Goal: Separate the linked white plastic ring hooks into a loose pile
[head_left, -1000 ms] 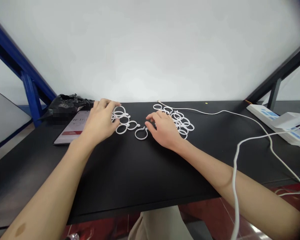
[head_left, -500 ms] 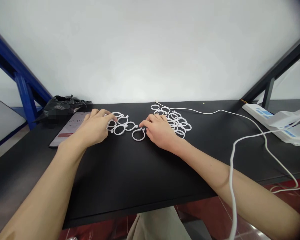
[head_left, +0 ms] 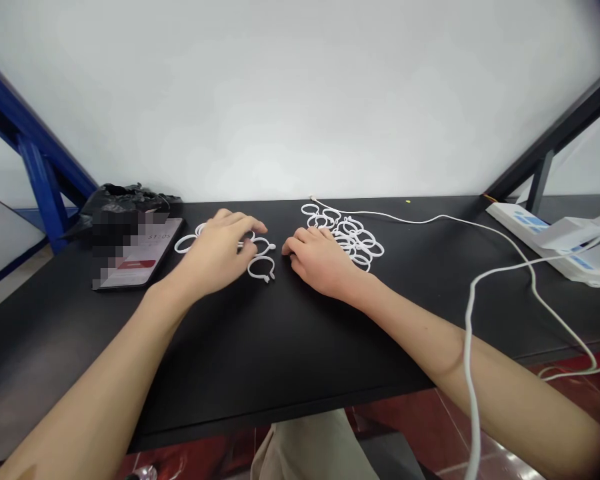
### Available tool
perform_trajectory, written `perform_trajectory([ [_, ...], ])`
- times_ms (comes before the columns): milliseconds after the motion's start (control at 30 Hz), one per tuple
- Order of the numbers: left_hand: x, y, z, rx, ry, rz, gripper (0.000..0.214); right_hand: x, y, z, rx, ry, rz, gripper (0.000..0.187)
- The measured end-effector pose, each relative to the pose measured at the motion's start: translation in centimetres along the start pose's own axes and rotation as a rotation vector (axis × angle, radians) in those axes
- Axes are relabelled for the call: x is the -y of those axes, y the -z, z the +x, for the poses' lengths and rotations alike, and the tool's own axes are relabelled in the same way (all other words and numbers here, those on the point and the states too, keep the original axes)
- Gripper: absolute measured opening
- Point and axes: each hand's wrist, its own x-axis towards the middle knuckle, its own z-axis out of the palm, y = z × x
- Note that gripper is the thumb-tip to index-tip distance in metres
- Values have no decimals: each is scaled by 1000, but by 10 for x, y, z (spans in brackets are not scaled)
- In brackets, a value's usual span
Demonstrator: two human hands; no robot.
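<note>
Over the left group of white plastic curtain rings [head_left: 183,245] is my left hand [head_left: 223,250], its index finger and thumb apart and nothing visible between them. It hides part of that group. A single C-shaped curtain ring [head_left: 261,269] with knobbed ends lies just below its fingertips, its gap facing down to the right. My right hand [head_left: 320,260] rests on the black table [head_left: 270,347] with curled fingers, and no ring shows in them. Beside and behind it lies a larger heap of white curtain rings [head_left: 363,243], partly overlapping one another.
A phone [head_left: 140,257] showing a timer lies at left, with a crumpled black plastic bag [head_left: 125,200] behind it. At right stands a white power strip [head_left: 545,237] with plugged-in adapters. A white cable [head_left: 440,217] crosses the table's back, and another [head_left: 467,333] hangs in front of my right forearm.
My left hand has moved right, over the left rings. The single ring now lies farther left, turned with its gap downward. My right hand stays nearly in place, its fingers more curled.
</note>
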Motion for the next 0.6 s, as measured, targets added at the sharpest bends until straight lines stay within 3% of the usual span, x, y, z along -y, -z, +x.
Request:
perform_trajectory([
  [167, -6, -7, -1, 21, -100, -34, 28, 5, 5, -1, -73, -5, 75, 18],
  [267, -6, -8, 0, -13, -40, -41, 31, 10, 8, -3, -106, 95, 200, 23],
  [400, -9, -5, 1, -50, 58, -61, 32, 15, 7, -4, -21, 256, 231, 33],
  [600, -12, -5, 0, -64, -5, -99, 27, 15, 4, -3, 10, 233, 231, 12],
])
